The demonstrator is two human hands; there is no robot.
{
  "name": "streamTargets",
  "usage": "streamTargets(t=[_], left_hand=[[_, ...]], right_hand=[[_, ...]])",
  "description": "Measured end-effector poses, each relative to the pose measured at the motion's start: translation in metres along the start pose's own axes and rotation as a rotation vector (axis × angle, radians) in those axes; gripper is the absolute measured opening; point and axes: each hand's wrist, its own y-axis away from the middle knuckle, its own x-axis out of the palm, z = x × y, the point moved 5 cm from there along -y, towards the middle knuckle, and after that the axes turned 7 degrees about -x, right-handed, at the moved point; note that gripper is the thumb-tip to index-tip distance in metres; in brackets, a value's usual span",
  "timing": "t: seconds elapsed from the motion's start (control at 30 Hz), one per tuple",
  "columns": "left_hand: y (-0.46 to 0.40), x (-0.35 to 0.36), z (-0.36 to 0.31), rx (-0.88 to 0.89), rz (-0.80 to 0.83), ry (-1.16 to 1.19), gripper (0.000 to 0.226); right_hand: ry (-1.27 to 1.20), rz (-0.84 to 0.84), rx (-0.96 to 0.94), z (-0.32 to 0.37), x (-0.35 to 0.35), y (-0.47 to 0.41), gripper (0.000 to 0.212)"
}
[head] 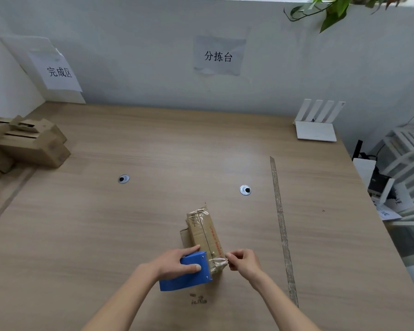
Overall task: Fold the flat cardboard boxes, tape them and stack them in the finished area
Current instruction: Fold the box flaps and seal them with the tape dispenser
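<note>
A wide wood-grain surface (153, 144) runs up to a pale grey-white wall (141, 32). Two round cable grommets (123, 179) sit in it, well apart. A long worn strip (282, 225) runs down its right side. Two paper signs hang on the wall: one at the middle (219, 56), another leaning in the left corner (58, 71). A white router (317, 125) with upright antennas stands at the far right corner. Green leaves (335, 10) trail down from above. Beyond the right edge stands a white rack (406, 149) with dark devices and papers. The light is soft and even.
</note>
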Motion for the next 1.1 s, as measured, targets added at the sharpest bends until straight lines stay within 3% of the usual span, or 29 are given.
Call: streamTargets(t=[0.3, 0.43, 0.57, 0.63, 0.7, 0.8, 0.9, 1.0, 1.1], left_hand=[[-0.004, -0.001, 0.002, -0.006, 0.015, 0.007, 0.083], [-0.005, 0.001, 0.002, 0.001, 0.007, 0.022, 0.081], [-0.004, 0.005, 0.005, 0.010, -0.002, 0.052, 0.078], [-0.003, 0.006, 0.006, 0.012, -0.016, 0.059, 0.077], [-0.001, 0.006, 0.004, 0.019, -0.025, 0.058, 0.076], [0.001, 0.007, 0.001, 0.036, -0.034, 0.062, 0.075], [0.006, 0.003, 0.006, 0.040, -0.106, 0.080, 0.068], [0.016, -0.003, 0.029, -0.013, -0.172, 0.024, 0.041], [0.027, -0.008, 0.044, -0.078, -0.223, -0.059, 0.033]], right_hand=[[0.288, -0.013, -0.128, 0.011, 0.000, -0.003, 0.022], [0.166, -0.049, -0.052, 0.000, 0.004, -0.003, 0.013], [0.098, -0.118, 0.058, -0.020, 0.000, -0.006, 0.091], [0.121, -0.169, 0.042, -0.011, -0.002, -0.006, 0.077], [0.077, -0.064, -0.029, 0.007, 0.011, -0.005, 0.060], [0.155, 0.107, -0.080, 0.016, 0.033, -0.002, 0.057], [0.258, 0.078, -0.115, 0.013, 0.037, -0.004, 0.052], [0.308, 0.054, -0.117, 0.013, 0.036, -0.007, 0.054], [0.325, 0.054, -0.136, 0.023, 0.037, -0.002, 0.048]])
